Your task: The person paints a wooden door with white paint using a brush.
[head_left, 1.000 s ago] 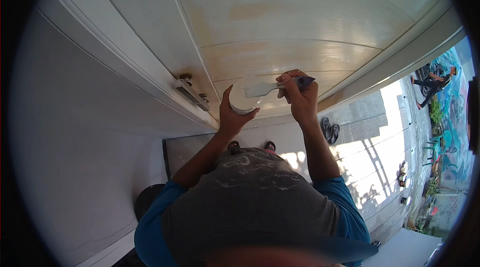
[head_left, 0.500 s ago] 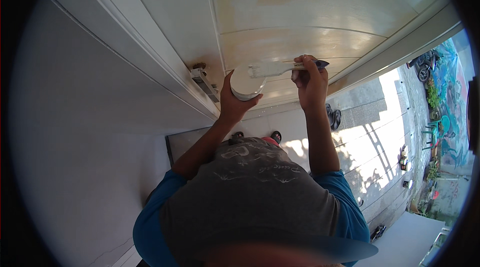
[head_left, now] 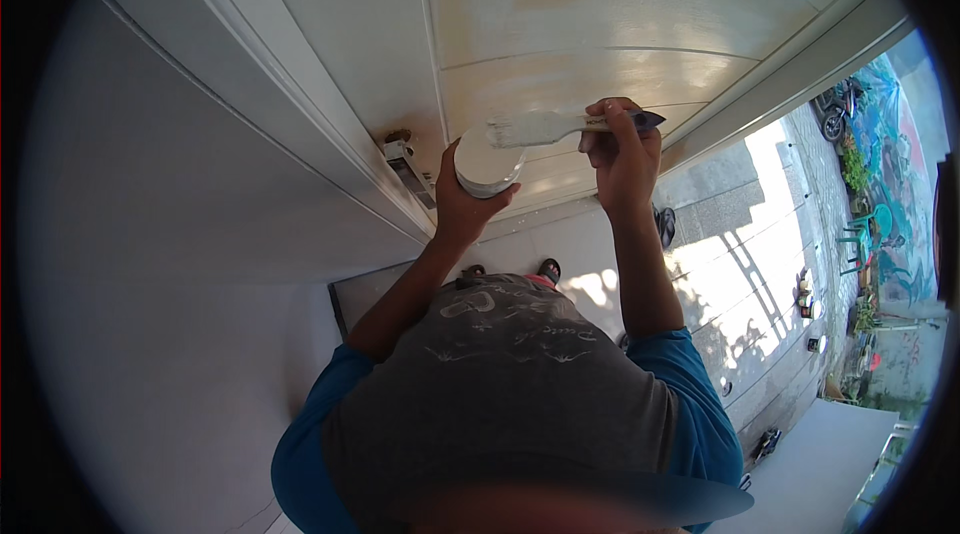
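Shift: the paintbrush [head_left: 545,129] has its bristles closer to the far rim of the white cup [head_left: 487,190] than a second ago.
Shirt: the grey front [head_left: 490,394] lies on the near side of the cup, with pale script and drawings across it.
Left hand [head_left: 468,212]: curled around the cup's side, thumb at its near right, leaving the mouth clear, presumably for the bristles.
Cup: held in front of the door [head_left: 600,19], a pale layer inside; probably kept under the bristles to catch drips. Whether they touch the rim, I cannot tell.
Right hand [head_left: 625,156]: right of the cup, thumb and fingers pinching the brush handle.
Handle print: small dark lettering near the fingers.
Door: beyond the cup, whitish with tan patches.
Latch: metal fitting [head_left: 410,177], left of the cup.
Yard: green chair [head_left: 858,242], far right of the cup.
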The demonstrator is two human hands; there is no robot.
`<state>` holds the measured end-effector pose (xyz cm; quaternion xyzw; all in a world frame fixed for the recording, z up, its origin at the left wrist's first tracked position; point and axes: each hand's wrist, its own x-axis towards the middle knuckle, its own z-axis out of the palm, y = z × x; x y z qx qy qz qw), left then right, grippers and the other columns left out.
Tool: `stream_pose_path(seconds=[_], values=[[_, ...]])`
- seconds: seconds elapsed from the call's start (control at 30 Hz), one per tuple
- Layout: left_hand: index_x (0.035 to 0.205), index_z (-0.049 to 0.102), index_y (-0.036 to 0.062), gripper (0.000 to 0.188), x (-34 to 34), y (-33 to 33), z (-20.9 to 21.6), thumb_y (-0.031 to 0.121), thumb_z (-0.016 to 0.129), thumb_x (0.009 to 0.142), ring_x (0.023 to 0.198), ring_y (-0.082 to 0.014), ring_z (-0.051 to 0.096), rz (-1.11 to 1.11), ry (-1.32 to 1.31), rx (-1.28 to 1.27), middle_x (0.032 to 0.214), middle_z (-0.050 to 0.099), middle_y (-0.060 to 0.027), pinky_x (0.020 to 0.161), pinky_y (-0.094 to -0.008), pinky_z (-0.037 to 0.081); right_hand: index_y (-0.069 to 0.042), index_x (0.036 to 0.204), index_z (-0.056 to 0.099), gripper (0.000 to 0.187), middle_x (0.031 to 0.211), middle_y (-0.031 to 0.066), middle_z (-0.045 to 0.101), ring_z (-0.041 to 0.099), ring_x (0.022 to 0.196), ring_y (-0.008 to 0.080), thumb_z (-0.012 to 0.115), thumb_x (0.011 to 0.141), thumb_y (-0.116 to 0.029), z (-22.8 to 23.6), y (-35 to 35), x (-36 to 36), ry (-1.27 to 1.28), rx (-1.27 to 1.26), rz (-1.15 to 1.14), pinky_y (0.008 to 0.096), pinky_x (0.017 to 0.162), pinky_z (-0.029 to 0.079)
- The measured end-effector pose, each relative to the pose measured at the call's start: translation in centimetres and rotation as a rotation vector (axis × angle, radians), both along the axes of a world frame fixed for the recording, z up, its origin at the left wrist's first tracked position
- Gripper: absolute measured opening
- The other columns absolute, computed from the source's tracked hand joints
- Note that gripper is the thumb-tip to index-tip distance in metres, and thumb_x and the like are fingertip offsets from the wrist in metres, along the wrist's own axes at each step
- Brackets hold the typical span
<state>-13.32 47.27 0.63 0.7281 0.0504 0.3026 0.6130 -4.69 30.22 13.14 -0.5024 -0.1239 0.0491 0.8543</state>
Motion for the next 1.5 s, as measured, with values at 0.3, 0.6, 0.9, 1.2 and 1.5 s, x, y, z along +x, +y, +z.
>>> stream_pose_path(seconds=[0.3, 0.6, 0.9, 1.2, 1.5], values=[[0.134, 0.043, 0.0023, 0.084, 0.2, 0.4, -0.5, 0.013, 0.09, 0.065, 0.113, -0.0242, 0.06, -0.035, 0.0, -0.021, 0.121, 0.059, -0.0134, 0.098, -0.0382, 0.048, 0.003, 0.09, 0.066, 0.02, 0.065, 0.0054, 0.063, 0.051, 0.054, 0.0064, 0.059, 0.098, -0.014, 0.3, 1.0, -2.0, -0.421, -0.457, -0.047, 0.0214, 0.05, 0.038], [0.132, 0.043, 0.0021, 0.083, 0.2, 0.7, -0.2, 0.012, 0.09, 0.065, 0.112, -0.0244, 0.06, -0.045, 0.015, -0.063, 0.121, 0.059, -0.0139, 0.097, -0.0384, 0.049, 0.002, 0.099, 0.064, 0.026, 0.066, 0.01, 0.059, 0.05, 0.053, 0.0153, 0.054, 0.1, -0.022, -1.1, 0.4, 2.4, 0.098, 0.102, 0.06, 0.0283, 0.053, 0.04], [0.131, 0.044, 0.002, 0.082, 0.0, 0.4, -1.1, 0.013, 0.09, 0.064, 0.112, -0.0251, 0.06, -0.088, 0.051, -0.053, 0.122, 0.058, -0.0138, 0.096, -0.0383, 0.049, 0.004, 0.106, 0.059, 0.019, 0.087, 0.0162, 0.069, 0.065, 0.067, 0.0204, 0.052, 0.101, -0.014, 0.7, 0.4, 7.3, -0.564, 0.14, -0.411, 0.0297, 0.06, 0.048], [0.132, 0.043, 0.0008, 0.086, -1.4, 1.6, -3.6, 0.015, 0.092, 0.062, 0.112, -0.0245, 0.06, -0.119, 0.119, -0.031, 0.121, 0.058, -0.0143, 0.096, -0.0383, 0.049, 0.002, 0.095, 0.066, 0.011, 0.086, 0.0157, 0.069, 0.067, 0.076, 0.0277, 0.066, 0.084, 0.006, 0.2, 2.2, 6.9, -1.161, -0.368, -0.872, 0.0346, 0.063, 0.053], [0.132, 0.043, 0.0003, 0.088, -2.8, 1.2, -3.8, 0.014, 0.093, 0.061, 0.111, -0.0236, 0.06, -0.102, 0.147, -0.029, 0.121, 0.058, -0.0141, 0.097, -0.0383, 0.049, 0.001, 0.09, 0.062, 0.003, 0.088, 0.0149, 0.068, 0.065, 0.074, 0.0201, 0.062, 0.09, 0.004, -0.7, 1.2, 8.0, -0.953, -0.137, -0.709, 0.0301, 0.065, 0.052]])
